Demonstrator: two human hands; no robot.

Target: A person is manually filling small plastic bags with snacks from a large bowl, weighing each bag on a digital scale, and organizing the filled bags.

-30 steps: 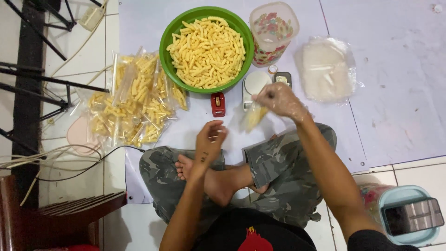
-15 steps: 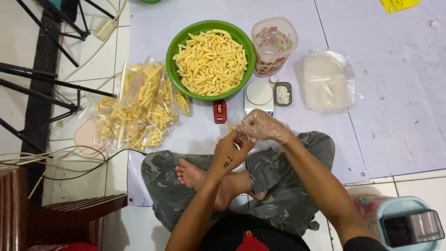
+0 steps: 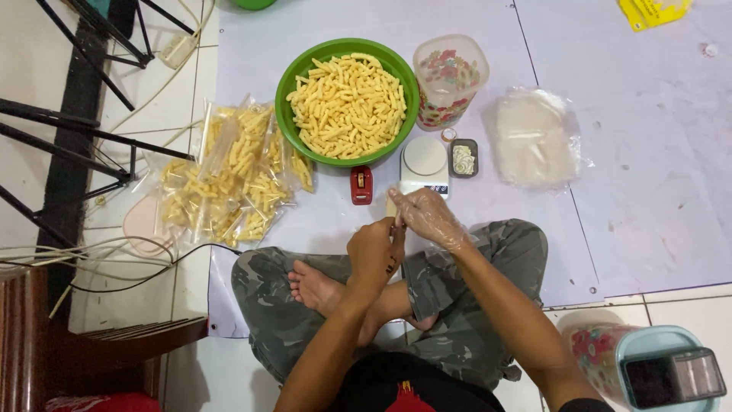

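Small clear bag pinched between both hands just in front of white scale; left hand fingers curled on its lower edge, gloved right hand fingers clamped on top. Filled snack bags piled left of green bowl, yellow package at top right corner

A small clear bag with yellow snack sticks is sitting upright between both hands, just below the white scale.
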